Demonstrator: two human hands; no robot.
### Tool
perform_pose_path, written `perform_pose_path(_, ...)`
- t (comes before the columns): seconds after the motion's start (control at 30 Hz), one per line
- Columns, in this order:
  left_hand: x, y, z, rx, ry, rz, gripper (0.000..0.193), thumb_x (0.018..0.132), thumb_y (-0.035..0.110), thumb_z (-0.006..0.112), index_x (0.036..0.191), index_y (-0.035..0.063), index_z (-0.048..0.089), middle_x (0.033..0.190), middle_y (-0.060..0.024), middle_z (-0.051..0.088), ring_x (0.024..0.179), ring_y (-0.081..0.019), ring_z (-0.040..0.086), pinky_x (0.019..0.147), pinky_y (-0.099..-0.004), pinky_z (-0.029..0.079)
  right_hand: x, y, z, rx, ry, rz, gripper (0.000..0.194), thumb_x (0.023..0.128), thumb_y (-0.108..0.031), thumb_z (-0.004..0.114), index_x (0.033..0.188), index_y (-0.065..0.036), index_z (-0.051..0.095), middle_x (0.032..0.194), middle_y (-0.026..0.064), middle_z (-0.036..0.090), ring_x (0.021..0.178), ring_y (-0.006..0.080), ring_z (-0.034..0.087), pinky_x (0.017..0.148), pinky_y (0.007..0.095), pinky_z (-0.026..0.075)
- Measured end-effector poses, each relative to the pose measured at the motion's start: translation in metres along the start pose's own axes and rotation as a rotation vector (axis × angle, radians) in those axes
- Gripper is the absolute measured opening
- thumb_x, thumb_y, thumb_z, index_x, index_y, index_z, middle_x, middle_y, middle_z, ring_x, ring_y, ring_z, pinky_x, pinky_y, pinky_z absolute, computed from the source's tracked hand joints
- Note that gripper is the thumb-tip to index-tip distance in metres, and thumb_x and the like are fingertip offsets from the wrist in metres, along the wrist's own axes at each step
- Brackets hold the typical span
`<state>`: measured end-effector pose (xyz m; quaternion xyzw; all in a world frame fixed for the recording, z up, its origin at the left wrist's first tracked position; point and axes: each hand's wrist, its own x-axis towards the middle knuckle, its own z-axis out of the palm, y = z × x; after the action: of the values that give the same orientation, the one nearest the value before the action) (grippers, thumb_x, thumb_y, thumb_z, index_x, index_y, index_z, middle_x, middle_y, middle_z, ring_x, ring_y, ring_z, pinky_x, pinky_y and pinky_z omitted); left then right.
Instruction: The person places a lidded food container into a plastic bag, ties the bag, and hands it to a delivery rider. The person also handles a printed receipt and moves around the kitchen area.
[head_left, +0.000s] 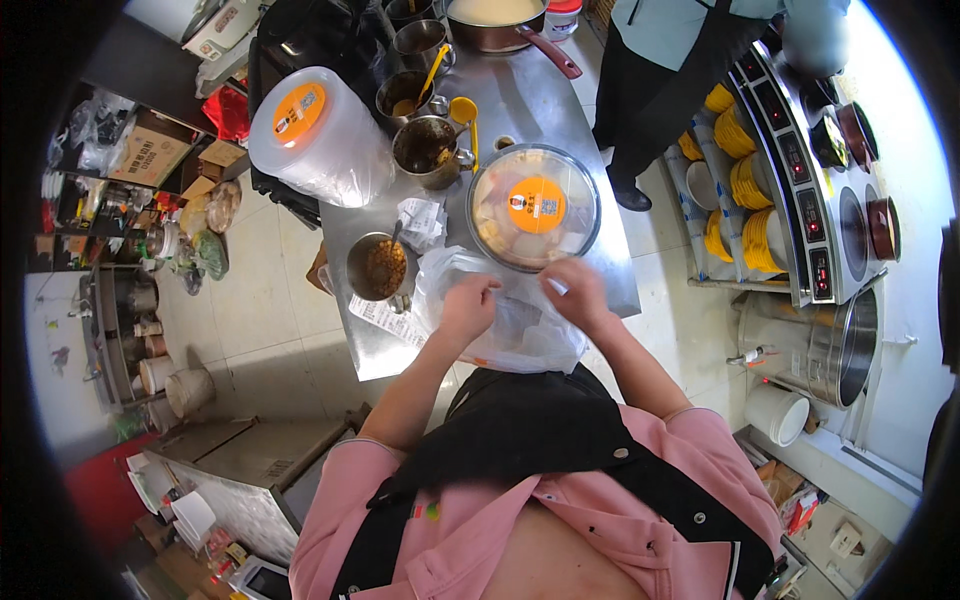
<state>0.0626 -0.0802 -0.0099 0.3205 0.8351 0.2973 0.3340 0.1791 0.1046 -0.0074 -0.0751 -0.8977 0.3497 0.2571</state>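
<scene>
A thin white plastic bag (517, 322) lies crumpled over the front edge of the steel table (600, 281). My left hand (471, 306) is over its left part, fingers curled on the film. Blurred, my right hand (577, 294) is curled at the bag's right side; a small white bit shows at its fingers, and I cannot tell what it is. Just beyond both hands sits a round food container (491, 214) with a clear lid, pale chunks inside and an orange sticker (538, 205) on top.
Left of the bag stand a metal cup (367, 262) of brown bits with a spoon, and printed receipts (390, 319). Farther back are sauce cups (420, 154), a bagged stack of clear lids (330, 142) and a handled pan (495, 26). A person (660, 67) stands beyond, near induction hobs (855, 217).
</scene>
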Motion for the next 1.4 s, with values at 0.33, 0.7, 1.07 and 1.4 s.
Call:
perform_pose_path(0.33, 0.081, 0.011, -0.005, -1.131, 0.638, -0.275, 0.05, 0.088, 0.017, 0.048, 0.133, 0.0009, 0.032, 0.137, -0.0113, 0.034, 0.125, -0.0207, 0.033, 0.102, -0.0308, 0.027, 0.071, 0.126, -0.003, 1.205, 0.403, 0.909, 0.039, 0.088, -0.029, 0.05, 0.119, -0.005, 0.05, 0.108, 0.0036, 0.057, 0.098, 0.0147, 0.052, 0.084, 0.0279, 0.042)
perform_pose_path(0.7, 0.114, 0.0, -0.007, -1.468, 0.61, -0.307, 0.042, 0.09, 0.015, 0.043, 0.128, -0.0018, 0.038, 0.125, -0.0119, 0.046, 0.113, -0.0211, 0.046, 0.095, -0.032, 0.038, 0.088, 0.104, -0.011, 1.497, 0.215, 0.824, 0.035, 0.092, -0.025, 0.042, 0.117, -0.001, 0.051, 0.111, 0.0059, 0.058, 0.1, 0.0155, 0.054, 0.088, 0.0269, 0.042)
perform_pose_path(1.07, 0.112, 0.006, -0.014, -1.587, 0.476, -0.157, 0.036, 0.089, 0.011, 0.041, 0.121, -0.0046, 0.043, 0.116, -0.0121, 0.052, 0.105, -0.0208, 0.051, 0.091, -0.0315, 0.041, 0.085, 0.103, -0.024, 1.324, 0.243, 0.779, 0.05, 0.094, -0.029, 0.029, 0.132, 0.002, 0.034, 0.132, 0.0098, 0.043, 0.119, 0.0203, 0.042, 0.102, 0.0313, 0.03)
perform_pose_path(1.4, 0.042, 0.061, -0.046, -1.511, 0.431, -0.129, 0.041, 0.088, 0.006, 0.038, 0.127, -0.0064, 0.036, 0.123, -0.0146, 0.047, 0.112, -0.0228, 0.047, 0.095, -0.0331, 0.039, 0.056, 0.036, -0.051, 1.225, 0.32, 0.792, 0.053, 0.093, -0.031, 0.027, 0.134, 0.002, 0.031, 0.134, 0.0113, 0.039, 0.123, 0.0213, 0.037, 0.104, 0.0321, 0.026)
